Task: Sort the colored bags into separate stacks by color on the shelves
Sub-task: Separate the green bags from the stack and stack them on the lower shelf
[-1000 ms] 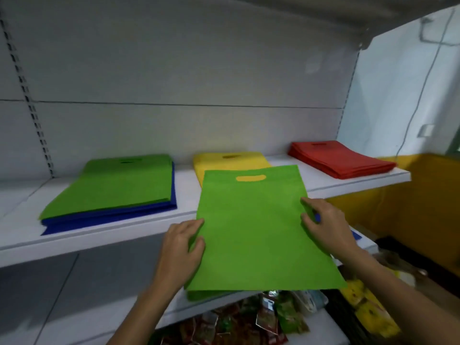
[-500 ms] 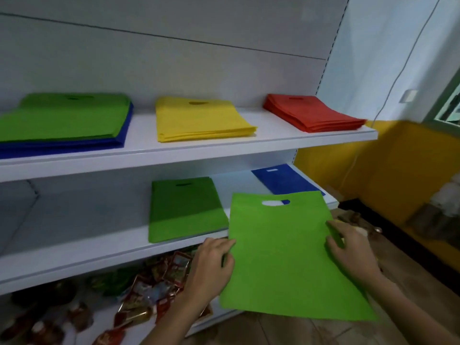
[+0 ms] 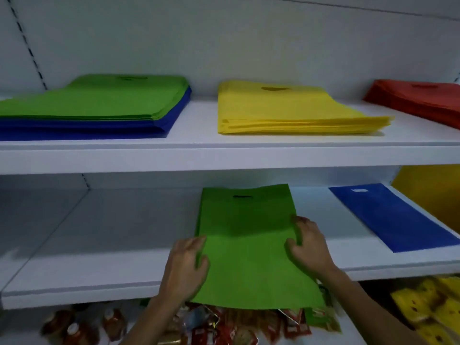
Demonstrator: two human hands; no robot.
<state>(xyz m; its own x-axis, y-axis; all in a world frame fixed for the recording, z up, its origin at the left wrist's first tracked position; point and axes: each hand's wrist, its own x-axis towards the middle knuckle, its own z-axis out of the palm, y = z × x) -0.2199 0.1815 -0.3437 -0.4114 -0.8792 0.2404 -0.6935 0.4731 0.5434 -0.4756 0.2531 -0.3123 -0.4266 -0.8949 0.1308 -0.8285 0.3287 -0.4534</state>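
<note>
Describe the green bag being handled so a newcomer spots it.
Look at the lower white shelf. At its middle lies a single green bag, overhanging the front edge. Unlike the blue bag to its right, it has the left hand and right hand on its sides.

red snack packets (image 3: 224, 329) lie jumbled just below the left hand (image 3: 185, 265) and right hand (image 3: 308, 247). yellow packets (image 3: 433, 312) sit lower right of the right hand, blurred bottles (image 3: 74, 328) lower left of the left hand

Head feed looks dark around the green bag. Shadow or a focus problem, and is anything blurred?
Head view: shadow from the upper shelf darkens the back half of the green bag, front half lit; left hand and right hand slightly soft-edged; packets below the lower shelf smeared.
</note>
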